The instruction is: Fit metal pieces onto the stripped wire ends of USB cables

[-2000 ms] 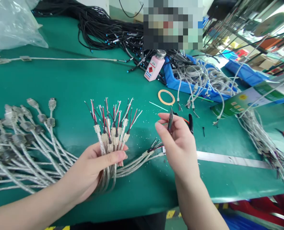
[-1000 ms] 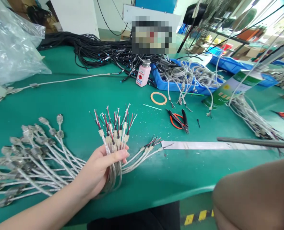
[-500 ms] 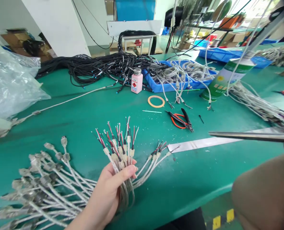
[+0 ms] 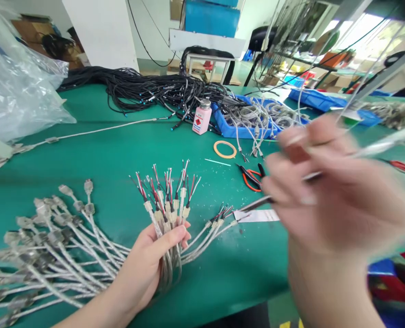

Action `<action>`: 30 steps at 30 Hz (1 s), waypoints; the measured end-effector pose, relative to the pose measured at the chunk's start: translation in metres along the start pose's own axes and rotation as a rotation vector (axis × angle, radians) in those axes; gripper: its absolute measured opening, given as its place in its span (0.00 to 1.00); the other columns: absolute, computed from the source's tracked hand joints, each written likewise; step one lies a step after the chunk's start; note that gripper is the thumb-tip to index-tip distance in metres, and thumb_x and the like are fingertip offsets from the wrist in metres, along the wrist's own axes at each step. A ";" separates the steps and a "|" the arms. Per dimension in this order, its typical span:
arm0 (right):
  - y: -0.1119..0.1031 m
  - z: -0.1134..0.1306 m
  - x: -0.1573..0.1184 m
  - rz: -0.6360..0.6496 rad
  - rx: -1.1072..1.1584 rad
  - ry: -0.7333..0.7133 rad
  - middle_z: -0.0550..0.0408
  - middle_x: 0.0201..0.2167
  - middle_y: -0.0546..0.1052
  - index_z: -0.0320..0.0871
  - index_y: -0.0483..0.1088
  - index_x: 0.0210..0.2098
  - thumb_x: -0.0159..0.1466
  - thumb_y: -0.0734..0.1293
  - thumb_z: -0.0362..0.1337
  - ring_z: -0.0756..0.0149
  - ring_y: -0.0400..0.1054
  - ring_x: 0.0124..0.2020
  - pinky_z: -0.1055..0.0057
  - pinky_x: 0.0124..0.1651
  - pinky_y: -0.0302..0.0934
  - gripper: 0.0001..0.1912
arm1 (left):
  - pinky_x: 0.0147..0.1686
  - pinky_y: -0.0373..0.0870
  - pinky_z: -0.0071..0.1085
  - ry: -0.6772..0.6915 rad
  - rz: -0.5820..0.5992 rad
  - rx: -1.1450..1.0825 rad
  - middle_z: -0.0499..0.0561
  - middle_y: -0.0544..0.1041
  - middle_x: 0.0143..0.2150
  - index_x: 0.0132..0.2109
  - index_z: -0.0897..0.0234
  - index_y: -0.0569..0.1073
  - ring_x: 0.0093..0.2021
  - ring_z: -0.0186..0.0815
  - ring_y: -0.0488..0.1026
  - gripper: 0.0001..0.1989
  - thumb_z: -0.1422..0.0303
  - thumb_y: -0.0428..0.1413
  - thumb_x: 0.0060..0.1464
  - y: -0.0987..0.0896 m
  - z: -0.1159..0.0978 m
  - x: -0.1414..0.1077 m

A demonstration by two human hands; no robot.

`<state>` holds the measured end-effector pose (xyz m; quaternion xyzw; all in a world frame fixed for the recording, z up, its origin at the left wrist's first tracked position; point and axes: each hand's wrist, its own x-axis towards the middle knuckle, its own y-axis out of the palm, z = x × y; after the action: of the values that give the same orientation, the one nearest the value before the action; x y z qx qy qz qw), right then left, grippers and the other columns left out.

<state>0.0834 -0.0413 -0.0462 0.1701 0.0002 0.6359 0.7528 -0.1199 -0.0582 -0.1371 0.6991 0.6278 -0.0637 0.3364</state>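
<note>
Head view: cable bundle [image 4: 168, 217] is being gripped in left hand [image 4: 154, 253], fingers wrapped just below the pale collars; red, white and black wire ends are being kept pointing up, fanned out, above green table [image 4: 103, 157]. Tweezers [image 4: 257, 203] are being held in right hand [image 4: 322, 200], motion-blurred, tips being aimed left over white strip [image 4: 260, 216]. Whether pale cable [image 4: 390, 141] behind is also being gripped can't be told. Pliers [image 4: 252, 179] are being partly hidden by right hand; loose cables [image 4: 202, 248] are being left between the hands.
</note>
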 end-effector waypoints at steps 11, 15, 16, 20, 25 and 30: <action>0.028 -0.095 -0.028 0.473 0.003 0.395 0.54 0.41 0.70 0.41 0.72 0.34 0.62 0.69 0.41 0.75 0.68 0.27 0.74 0.25 0.57 0.09 | 0.31 0.69 0.26 0.095 0.001 -0.107 0.47 0.79 0.26 0.30 0.63 0.82 0.27 0.31 0.70 0.10 0.66 0.71 0.40 0.003 -0.005 0.006; 0.029 -0.097 -0.032 0.381 0.028 0.370 0.56 0.35 0.70 0.42 0.70 0.30 0.63 0.69 0.41 0.74 0.67 0.26 0.73 0.26 0.57 0.10 | 0.34 0.70 0.26 0.048 0.028 -0.108 0.46 0.79 0.26 0.30 0.62 0.82 0.30 0.32 0.71 0.07 0.66 0.70 0.43 0.002 -0.003 0.007; 0.027 -0.098 -0.033 0.350 0.025 0.374 0.57 0.34 0.70 0.42 0.69 0.30 0.63 0.69 0.42 0.74 0.66 0.25 0.73 0.25 0.55 0.10 | 0.36 0.71 0.26 0.034 0.012 -0.115 0.46 0.79 0.27 0.32 0.61 0.82 0.31 0.33 0.72 0.08 0.66 0.70 0.42 0.002 -0.003 0.007; 0.022 -0.104 -0.034 0.270 0.042 0.418 0.60 0.26 0.69 0.42 0.67 0.30 0.62 0.70 0.44 0.77 0.54 0.21 0.74 0.23 0.47 0.13 | 0.36 0.70 0.24 0.018 -0.108 -0.110 0.46 0.80 0.30 0.31 0.61 0.82 0.34 0.34 0.73 0.11 0.63 0.72 0.38 0.000 -0.002 0.005; 0.021 -0.102 -0.034 0.263 0.092 0.480 0.62 0.23 0.64 0.42 0.67 0.29 0.59 0.73 0.46 0.77 0.48 0.20 0.73 0.23 0.43 0.15 | 0.34 0.70 0.24 0.008 -0.158 -0.049 0.46 0.79 0.27 0.29 0.60 0.82 0.33 0.34 0.72 0.14 0.61 0.73 0.33 -0.002 -0.003 0.003; 0.023 -0.097 -0.034 0.250 0.121 0.492 0.62 0.23 0.65 0.43 0.66 0.28 0.58 0.74 0.44 0.78 0.46 0.20 0.74 0.22 0.41 0.15 | 0.36 0.70 0.24 0.006 -0.165 -0.046 0.46 0.79 0.29 0.30 0.59 0.82 0.35 0.35 0.72 0.15 0.60 0.74 0.32 -0.004 -0.003 0.002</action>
<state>0.0344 -0.0458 -0.1388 0.0537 0.2000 0.7447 0.6344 -0.1240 -0.0553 -0.1374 0.6374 0.6854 -0.0745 0.3441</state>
